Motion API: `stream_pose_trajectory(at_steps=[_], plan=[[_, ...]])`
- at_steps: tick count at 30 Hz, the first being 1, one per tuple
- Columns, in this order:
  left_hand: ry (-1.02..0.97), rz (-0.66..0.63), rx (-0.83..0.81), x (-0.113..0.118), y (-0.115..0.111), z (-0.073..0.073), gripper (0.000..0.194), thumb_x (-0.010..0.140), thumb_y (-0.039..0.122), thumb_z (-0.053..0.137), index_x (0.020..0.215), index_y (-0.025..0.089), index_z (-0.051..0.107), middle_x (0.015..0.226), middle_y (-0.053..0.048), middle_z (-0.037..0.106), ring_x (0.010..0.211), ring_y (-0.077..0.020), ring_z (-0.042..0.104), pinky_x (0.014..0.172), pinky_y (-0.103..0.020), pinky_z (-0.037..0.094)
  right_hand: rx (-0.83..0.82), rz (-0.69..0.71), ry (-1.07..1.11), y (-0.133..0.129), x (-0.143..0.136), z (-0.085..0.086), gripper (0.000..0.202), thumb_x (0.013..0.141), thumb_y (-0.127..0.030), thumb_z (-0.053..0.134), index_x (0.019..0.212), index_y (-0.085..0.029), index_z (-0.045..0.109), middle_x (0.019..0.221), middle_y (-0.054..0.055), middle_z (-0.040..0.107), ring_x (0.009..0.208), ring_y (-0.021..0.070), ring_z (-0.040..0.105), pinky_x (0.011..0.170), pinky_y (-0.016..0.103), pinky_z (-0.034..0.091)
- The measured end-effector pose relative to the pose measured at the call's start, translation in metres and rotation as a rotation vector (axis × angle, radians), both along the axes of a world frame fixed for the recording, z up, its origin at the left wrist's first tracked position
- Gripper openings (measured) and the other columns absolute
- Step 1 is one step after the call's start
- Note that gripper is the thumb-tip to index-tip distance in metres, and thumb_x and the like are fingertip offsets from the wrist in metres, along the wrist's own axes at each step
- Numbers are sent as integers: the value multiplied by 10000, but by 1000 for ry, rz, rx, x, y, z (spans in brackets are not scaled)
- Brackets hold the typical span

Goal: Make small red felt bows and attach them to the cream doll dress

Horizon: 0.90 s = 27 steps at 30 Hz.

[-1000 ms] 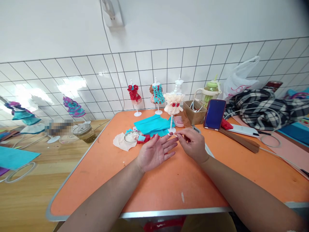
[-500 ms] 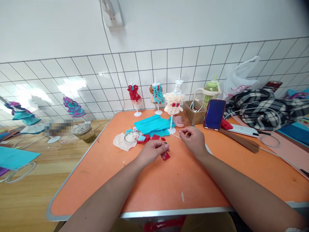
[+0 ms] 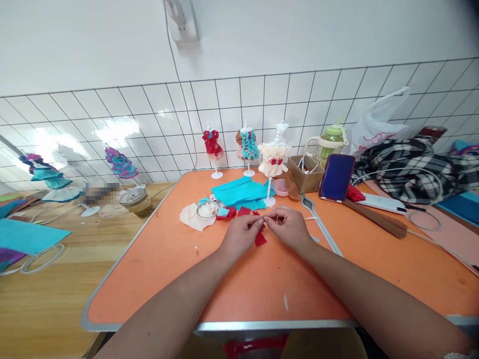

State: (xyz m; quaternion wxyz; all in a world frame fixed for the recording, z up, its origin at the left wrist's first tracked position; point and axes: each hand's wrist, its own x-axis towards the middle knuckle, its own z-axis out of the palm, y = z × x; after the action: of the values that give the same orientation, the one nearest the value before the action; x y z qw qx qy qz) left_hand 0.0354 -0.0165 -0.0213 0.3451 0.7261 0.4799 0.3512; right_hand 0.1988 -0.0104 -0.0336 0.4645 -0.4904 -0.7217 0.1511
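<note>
My left hand [image 3: 241,234] and my right hand [image 3: 288,227] meet over the orange table. Each is closed in a pinch, with thumb and finger tips touching or nearly touching the other hand's. Whatever lies between the tips is too small to make out. Just below them shows a red paper piece [image 3: 261,238]; I cannot tell whether it is held or lying. More red scraps [image 3: 244,211] and turquoise sheets [image 3: 239,193] lie behind my hands. A small white dress form [image 3: 273,162] in a cream ruffled skirt with a red bow stands beyond my right hand.
Two dressed forms, one red [image 3: 212,144] and one turquoise [image 3: 248,144], stand by the tiled wall. A tape roll [image 3: 199,209] rests on cream paper at left. To the right are a cardboard box [image 3: 309,177], a phone [image 3: 337,177] and a plaid cloth [image 3: 404,167].
My right hand has moved left and down until its fingertips meet those of my left hand. The camera view has shifted slightly, and a grey metallic strip now shows beyond my right hand.
</note>
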Motion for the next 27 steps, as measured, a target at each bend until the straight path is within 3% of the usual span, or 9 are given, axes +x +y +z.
stream_pose_trajectory(at_steps=[6, 10, 20, 27], plan=[[90, 47, 140, -2, 1, -1, 251, 859, 322, 501, 883, 224, 731, 793, 1, 722, 683, -140, 625, 600, -227, 454, -99, 48, 87, 1, -2, -3, 162, 763, -255, 592, 799, -200, 739, 715, 29, 645, 566, 118, 499, 515, 235, 383], [19, 37, 124, -4, 3, -5, 248, 858, 316, 504, 911, 217, 725, 817, -7, 726, 727, -148, 646, 639, -231, 484, -106, 105, 75, 1, -1, -3, 189, 784, -255, 571, 848, -206, 742, 732, 34, 652, 596, 128, 524, 533, 242, 397], [-52, 88, 53, -2, 1, 0, 203, 770, 203, 555, 822, 175, 750, 746, -7, 728, 662, -134, 624, 567, -193, 458, 10, 119, -24, -2, 0, -2, 165, 789, -238, 603, 879, -227, 741, 746, 14, 659, 570, 109, 518, 542, 240, 409], [-80, 67, -23, -2, 3, 0, 237, 778, 238, 527, 794, 162, 750, 627, 10, 677, 580, -115, 575, 518, -185, 432, 133, 91, -175, -4, 1, -1, 192, 830, -249, 578, 945, -244, 732, 799, 13, 674, 661, 121, 579, 600, 246, 425]])
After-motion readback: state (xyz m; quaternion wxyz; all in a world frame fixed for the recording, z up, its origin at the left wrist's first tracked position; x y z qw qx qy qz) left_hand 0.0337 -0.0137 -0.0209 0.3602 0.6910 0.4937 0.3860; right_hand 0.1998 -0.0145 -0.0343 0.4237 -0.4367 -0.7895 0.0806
